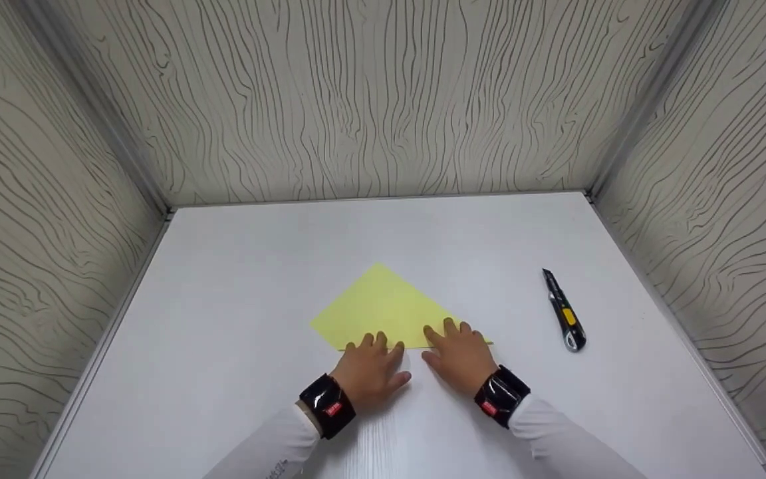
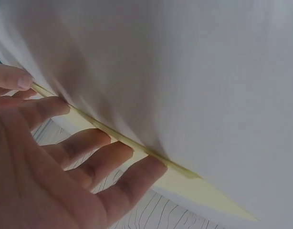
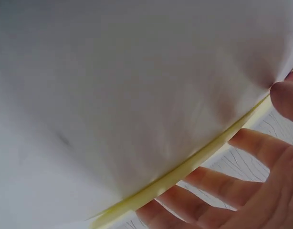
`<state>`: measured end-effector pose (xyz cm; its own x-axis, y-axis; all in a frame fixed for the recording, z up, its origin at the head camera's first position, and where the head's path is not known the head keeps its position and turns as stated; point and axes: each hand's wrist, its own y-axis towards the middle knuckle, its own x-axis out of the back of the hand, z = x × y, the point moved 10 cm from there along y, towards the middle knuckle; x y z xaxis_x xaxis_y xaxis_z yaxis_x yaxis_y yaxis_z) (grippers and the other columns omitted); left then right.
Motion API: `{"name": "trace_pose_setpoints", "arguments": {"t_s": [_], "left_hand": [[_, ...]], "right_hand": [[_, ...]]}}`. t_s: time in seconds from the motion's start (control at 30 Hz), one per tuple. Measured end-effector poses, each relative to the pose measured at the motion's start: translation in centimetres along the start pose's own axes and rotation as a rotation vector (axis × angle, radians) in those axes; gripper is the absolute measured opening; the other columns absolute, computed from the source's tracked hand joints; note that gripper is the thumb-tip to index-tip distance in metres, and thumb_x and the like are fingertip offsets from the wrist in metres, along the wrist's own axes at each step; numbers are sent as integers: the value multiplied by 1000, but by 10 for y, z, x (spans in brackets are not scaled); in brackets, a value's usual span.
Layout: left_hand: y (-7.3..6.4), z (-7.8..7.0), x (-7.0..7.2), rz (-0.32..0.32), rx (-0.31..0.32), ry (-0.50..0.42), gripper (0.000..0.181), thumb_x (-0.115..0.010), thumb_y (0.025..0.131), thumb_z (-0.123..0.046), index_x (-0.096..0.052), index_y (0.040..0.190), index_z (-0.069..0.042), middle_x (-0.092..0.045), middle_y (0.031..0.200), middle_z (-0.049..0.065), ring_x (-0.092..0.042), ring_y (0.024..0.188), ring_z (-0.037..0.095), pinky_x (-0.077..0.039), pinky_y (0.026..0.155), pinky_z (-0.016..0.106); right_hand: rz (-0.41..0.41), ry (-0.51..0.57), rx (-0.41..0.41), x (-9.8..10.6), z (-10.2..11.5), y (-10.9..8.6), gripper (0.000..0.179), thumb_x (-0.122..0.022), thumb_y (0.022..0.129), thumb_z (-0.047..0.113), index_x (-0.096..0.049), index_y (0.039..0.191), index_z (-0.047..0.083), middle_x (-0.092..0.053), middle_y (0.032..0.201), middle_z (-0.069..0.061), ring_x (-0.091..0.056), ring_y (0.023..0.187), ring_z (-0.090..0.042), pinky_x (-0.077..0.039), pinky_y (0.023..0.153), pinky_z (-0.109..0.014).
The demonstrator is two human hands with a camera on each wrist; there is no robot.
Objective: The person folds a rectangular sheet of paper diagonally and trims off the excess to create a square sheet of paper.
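Note:
A yellow sheet of paper [image 1: 383, 305], folded into a triangle, lies flat on the white table [image 1: 237, 279] with its long folded edge toward me. My left hand [image 1: 371, 369] rests with straight fingers on the left part of that edge. Beside it, my right hand [image 1: 461, 356] presses flat on the right part. In the left wrist view the left fingers [image 2: 96, 157] lie along the yellow paper [image 2: 184, 183]. The right wrist view shows the right fingers [image 3: 223, 186] against the paper's edge [image 3: 184, 171]. Both wrists wear black bands.
A black and yellow utility knife [image 1: 564, 311] lies on the table to the right of the paper, apart from my hands. Wood-grain panels [image 1: 383, 100] wall the table at the back and on both sides.

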<state>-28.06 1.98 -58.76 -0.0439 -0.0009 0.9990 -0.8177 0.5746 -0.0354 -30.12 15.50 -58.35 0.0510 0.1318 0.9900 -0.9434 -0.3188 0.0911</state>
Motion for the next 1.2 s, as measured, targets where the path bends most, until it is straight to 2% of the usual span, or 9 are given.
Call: {"name": "trace_pose_setpoints", "arguments": {"t_s": [0.17, 0.27, 0.37, 0.57, 0.73, 0.83, 1.03, 1.2], "left_hand": [[3, -3, -3, 7, -1, 18, 58, -45, 109, -64, -56, 158, -35, -65, 145, 19, -63, 129, 37, -59, 96, 58], [4, -2, -1, 23, 8, -16, 58, -46, 109, -63, -57, 158, -34, -64, 145, 19, -63, 131, 38, -59, 97, 60], [3, 1, 1, 39, 6, -70, 57, -48, 109, -62, -60, 156, -32, -65, 143, 18, -63, 129, 38, -59, 97, 60], [-4, 7, 6, 26, -28, -137, 59, -48, 110, -61, -64, 152, -23, -67, 138, 16, -64, 125, 36, -60, 94, 56], [-9, 12, 10, -14, -50, -165, 62, -48, 110, -60, -66, 148, -14, -68, 138, 16, -66, 126, 37, -60, 101, 54], [-12, 14, 11, -25, -59, -175, 63, -49, 110, -60, -68, 142, -9, -69, 130, 16, -66, 121, 36, -59, 103, 50], [-20, 22, 8, -48, -75, -196, 63, -50, 109, -61, -71, 122, -3, -67, 113, 13, -65, 110, 32, -59, 97, 44], [-25, 28, 9, -58, -66, -226, 65, -53, 108, -62, -71, 125, -2, -66, 117, 12, -63, 109, 30, -60, 93, 44]], "right_hand": [[62, 53, 53, 0, 9, -8, 46, -64, 107, 43, -70, 145, 17, -65, 147, -28, -61, 131, -56, -50, 105, -73], [106, 86, 72, -1, 11, -12, 45, -61, 109, 41, -69, 147, 17, -62, 152, -28, -57, 138, -59, -45, 111, -76], [120, 87, 88, -3, 7, -16, 45, -60, 110, 41, -68, 147, 18, -59, 154, -29, -55, 141, -59, -44, 115, -74], [109, 90, 96, -2, -8, -25, 44, -61, 110, 39, -68, 148, 19, -57, 155, -32, -54, 143, -58, -46, 117, -69], [122, 102, 81, -2, -19, -29, 45, -60, 111, 38, -67, 150, 18, -56, 157, -30, -53, 146, -54, -44, 119, -68], [130, 97, 80, 0, -23, -31, 45, -59, 111, 38, -66, 150, 15, -57, 157, -29, -54, 146, -52, -44, 119, -67], [114, 100, 72, 9, -32, -40, 44, -61, 111, 34, -68, 146, 9, -60, 153, -30, -57, 143, -50, -47, 117, -66], [102, 111, 54, 13, -43, -47, 46, -63, 109, 33, -68, 145, 4, -60, 153, -31, -58, 143, -48, -46, 118, -65]]}}
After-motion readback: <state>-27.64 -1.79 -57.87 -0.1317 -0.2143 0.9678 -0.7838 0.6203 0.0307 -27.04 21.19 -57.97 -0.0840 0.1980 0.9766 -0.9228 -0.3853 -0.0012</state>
